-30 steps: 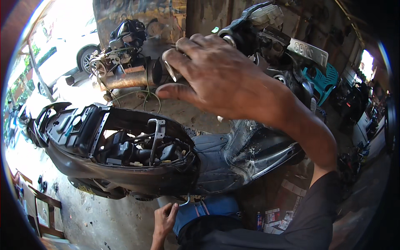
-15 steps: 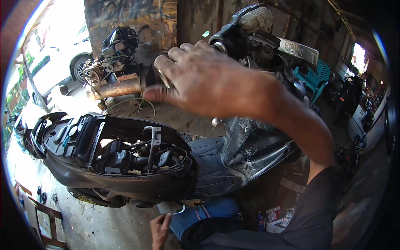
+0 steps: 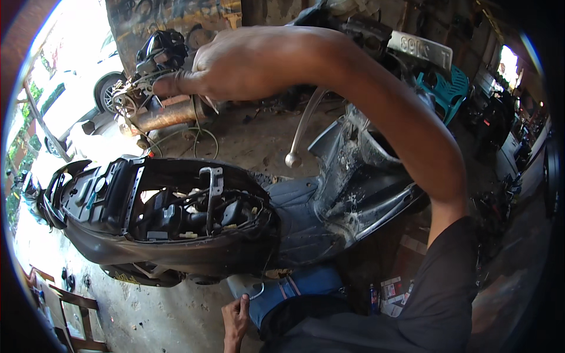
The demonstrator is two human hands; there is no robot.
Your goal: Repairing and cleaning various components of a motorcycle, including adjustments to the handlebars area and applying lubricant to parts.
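A black scooter with its seat off lies across the middle, its open frame bay showing cables and parts. My right arm reaches over its front end. My right hand is closed and hovers in front of the far engine, with the tip of a thin metal piece sticking out below the fingers. Low in the view, on the scooter's near side, my left hand has curled fingers and a raised thumb. Just above that thumb is a pale curved strip beside my blue-trousered leg; whether the hand holds anything is hidden.
A brake lever juts out near the scooter's front panel. Beyond stands an engine above a rusty cylinder with a hose. A teal plastic chair is at the far right, a wooden frame at the near left.
My right hand has swung left and farther away, uncovering the brake lever and more of the front panel. My left hand has shifted slightly right, its thumb now raised.
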